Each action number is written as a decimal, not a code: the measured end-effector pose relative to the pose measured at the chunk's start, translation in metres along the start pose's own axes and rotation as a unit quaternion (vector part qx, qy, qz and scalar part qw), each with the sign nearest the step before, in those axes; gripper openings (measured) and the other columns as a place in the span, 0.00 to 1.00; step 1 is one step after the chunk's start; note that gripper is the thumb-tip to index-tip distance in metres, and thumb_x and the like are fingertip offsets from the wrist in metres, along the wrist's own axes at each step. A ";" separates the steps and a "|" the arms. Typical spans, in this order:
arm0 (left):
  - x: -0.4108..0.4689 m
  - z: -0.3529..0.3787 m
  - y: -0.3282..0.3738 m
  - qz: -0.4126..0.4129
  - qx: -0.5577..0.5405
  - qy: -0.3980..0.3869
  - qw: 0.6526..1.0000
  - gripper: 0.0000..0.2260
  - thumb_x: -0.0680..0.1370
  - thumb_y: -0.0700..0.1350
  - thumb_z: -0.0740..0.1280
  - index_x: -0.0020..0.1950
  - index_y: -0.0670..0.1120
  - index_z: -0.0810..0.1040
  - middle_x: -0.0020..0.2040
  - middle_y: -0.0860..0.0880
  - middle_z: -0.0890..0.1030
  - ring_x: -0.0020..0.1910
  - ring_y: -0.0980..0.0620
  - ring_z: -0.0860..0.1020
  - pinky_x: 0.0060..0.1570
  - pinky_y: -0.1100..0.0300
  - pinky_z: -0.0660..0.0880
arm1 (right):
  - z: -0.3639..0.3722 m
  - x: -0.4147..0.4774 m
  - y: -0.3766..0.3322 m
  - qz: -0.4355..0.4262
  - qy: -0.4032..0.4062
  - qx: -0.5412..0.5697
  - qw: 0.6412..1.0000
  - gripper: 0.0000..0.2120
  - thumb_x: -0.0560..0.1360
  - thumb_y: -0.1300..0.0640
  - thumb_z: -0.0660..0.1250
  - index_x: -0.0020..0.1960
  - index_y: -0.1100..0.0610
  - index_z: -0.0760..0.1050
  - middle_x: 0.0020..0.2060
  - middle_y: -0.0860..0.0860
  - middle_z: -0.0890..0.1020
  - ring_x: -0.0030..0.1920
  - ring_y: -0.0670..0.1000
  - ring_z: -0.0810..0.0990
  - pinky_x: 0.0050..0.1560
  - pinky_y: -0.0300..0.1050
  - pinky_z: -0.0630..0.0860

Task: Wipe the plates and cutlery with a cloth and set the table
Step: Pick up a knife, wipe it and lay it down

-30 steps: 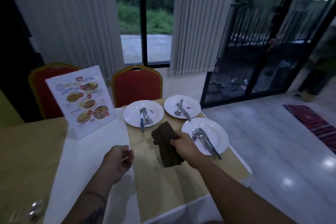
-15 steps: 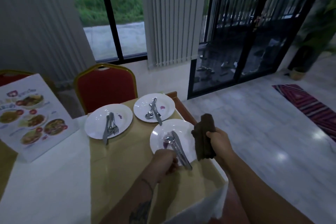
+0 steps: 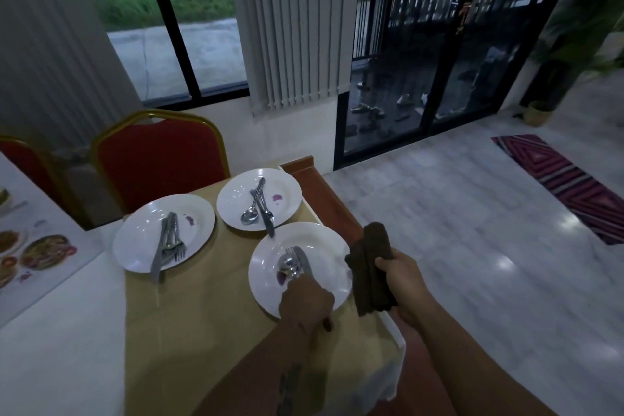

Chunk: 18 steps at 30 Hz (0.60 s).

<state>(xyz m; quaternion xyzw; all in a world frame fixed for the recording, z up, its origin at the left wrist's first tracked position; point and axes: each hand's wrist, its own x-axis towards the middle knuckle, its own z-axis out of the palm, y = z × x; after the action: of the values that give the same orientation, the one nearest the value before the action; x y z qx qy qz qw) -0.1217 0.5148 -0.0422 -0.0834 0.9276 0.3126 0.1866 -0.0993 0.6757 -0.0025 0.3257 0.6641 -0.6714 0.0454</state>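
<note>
Three white plates lie on the yellow table runner [image 3: 202, 307]. The nearest plate [image 3: 266, 267] carries a fork, spoon and knife [image 3: 293, 263] beside a purple stain. My left hand [image 3: 305, 302] rests on this plate and closes over the handles of that cutlery. My right hand [image 3: 403, 284] grips a folded dark brown cloth [image 3: 369, 272] just off the plate's right edge. The far plate [image 3: 283, 189] holds a spoon and knife [image 3: 258, 208]. The left plate [image 3: 141, 240] holds its own cutlery [image 3: 169, 243].
A menu card [image 3: 30, 246] stands at the left on the white tablecloth [image 3: 60, 348]. Two red chairs [image 3: 158, 159] are pushed in behind the table. The table's right edge drops to a tiled floor [image 3: 472, 246] with a striped rug [image 3: 574, 186].
My left hand has closed further over the cutlery handles on the nearest plate. My right hand still holds the cloth to the right of the plate. My view has moved closer.
</note>
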 end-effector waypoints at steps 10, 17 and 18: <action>0.012 0.012 0.002 0.057 0.150 0.018 0.987 0.19 0.78 0.53 0.67 0.65 0.46 0.73 0.60 0.49 0.79 0.60 0.49 0.78 0.62 0.55 0.75 | -0.011 0.000 -0.008 -0.012 -0.039 -0.053 0.998 0.11 0.81 0.66 0.59 0.47 0.54 0.77 0.46 0.57 0.83 0.45 0.54 0.83 0.42 0.46 0.78; 0.009 0.002 0.006 0.009 0.121 0.023 0.992 0.14 0.73 0.51 0.71 0.54 0.46 0.78 0.48 0.50 0.81 0.49 0.51 0.80 0.52 0.56 0.79 | -0.012 0.005 -0.002 -0.010 -0.057 -0.043 0.997 0.11 0.80 0.66 0.61 0.49 0.52 0.76 0.44 0.53 0.82 0.44 0.54 0.83 0.44 0.47 0.79; 0.009 -0.001 0.005 0.001 0.097 0.025 0.995 0.11 0.73 0.50 0.70 0.51 0.46 0.78 0.44 0.51 0.80 0.45 0.52 0.80 0.49 0.58 0.79 | -0.011 0.007 0.000 -0.009 -0.057 -0.038 0.998 0.11 0.80 0.66 0.61 0.49 0.51 0.75 0.44 0.53 0.82 0.46 0.55 0.83 0.48 0.49 0.80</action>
<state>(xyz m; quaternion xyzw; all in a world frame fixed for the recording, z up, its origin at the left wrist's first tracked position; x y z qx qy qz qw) -0.1317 0.5182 -0.0423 -0.0717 0.9580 0.2193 0.1702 -0.1014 0.6882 -0.0050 0.2786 0.6884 -0.6637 0.0895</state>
